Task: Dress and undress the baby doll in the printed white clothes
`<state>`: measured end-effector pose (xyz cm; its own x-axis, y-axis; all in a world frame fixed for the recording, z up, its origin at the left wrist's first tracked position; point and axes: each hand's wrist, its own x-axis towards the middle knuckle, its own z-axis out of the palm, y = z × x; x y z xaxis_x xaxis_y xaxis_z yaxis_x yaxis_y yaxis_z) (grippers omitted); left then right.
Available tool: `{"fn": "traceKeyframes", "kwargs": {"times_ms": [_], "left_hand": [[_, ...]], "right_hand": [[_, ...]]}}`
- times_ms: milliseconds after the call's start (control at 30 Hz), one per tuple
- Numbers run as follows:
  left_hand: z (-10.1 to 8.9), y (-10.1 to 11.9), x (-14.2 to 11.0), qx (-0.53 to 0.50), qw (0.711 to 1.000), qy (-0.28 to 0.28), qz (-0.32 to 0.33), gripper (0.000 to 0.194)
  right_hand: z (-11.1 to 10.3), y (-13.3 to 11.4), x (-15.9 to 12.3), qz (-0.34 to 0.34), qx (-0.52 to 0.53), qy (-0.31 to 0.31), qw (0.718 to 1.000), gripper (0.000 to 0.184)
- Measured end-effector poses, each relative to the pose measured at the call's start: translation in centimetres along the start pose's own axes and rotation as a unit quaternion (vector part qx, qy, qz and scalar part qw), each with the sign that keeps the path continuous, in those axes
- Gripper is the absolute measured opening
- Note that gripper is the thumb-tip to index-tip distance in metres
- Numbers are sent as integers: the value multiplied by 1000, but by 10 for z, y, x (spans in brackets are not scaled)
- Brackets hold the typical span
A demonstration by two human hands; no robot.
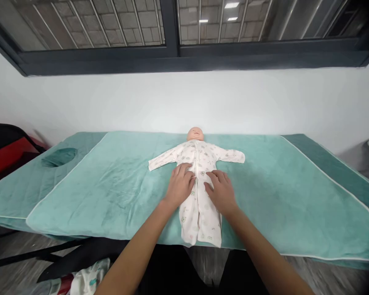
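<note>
A baby doll (pixel 195 133) lies on its back, its head toward the wall and its arms spread sideways. It wears a white printed baby romper (pixel 199 153) with a seam down the front and long legs reaching the near edge of the bed. My left hand (pixel 180 183) rests on the romper's waist at the left, fingers bent and apart. A thin white tie or thread shows by its thumb; I cannot tell whether it is gripped. On the right side of the waist lies my right hand (pixel 220 189), fingers spread, touching the fabric. The doll's own hands and feet are not visible.
A green velvet cover (pixel 126 176) drapes the massage bed, which has a face hole (pixel 60 157) at its left end. Behind stand a white wall (pixel 184 98) and a dark window frame (pixel 172 57). A black and red chair-like object (pixel 9 155) is at left; a patterned cloth (pixel 90 278) lies below.
</note>
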<state>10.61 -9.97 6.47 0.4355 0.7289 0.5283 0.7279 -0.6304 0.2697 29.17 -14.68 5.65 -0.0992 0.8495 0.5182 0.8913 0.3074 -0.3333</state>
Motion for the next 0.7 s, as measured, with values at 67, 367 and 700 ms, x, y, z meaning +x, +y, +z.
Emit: {"fn": "traceKeyframes", "kwargs": {"times_ms": [67,367,700], "left_hand": [[-2,4,-1,-16,1000,5,-1,12],[-12,4,-14,-195,977,-32,-86,15],[26,-65,20,-303,867,12,-395,46]], "right_hand": [[2,0,9,-5,-20,-27,999,20],[-13,12,-4,-64,124,-131,982,21],[45,81,67,283,345,-15,895,42]]}}
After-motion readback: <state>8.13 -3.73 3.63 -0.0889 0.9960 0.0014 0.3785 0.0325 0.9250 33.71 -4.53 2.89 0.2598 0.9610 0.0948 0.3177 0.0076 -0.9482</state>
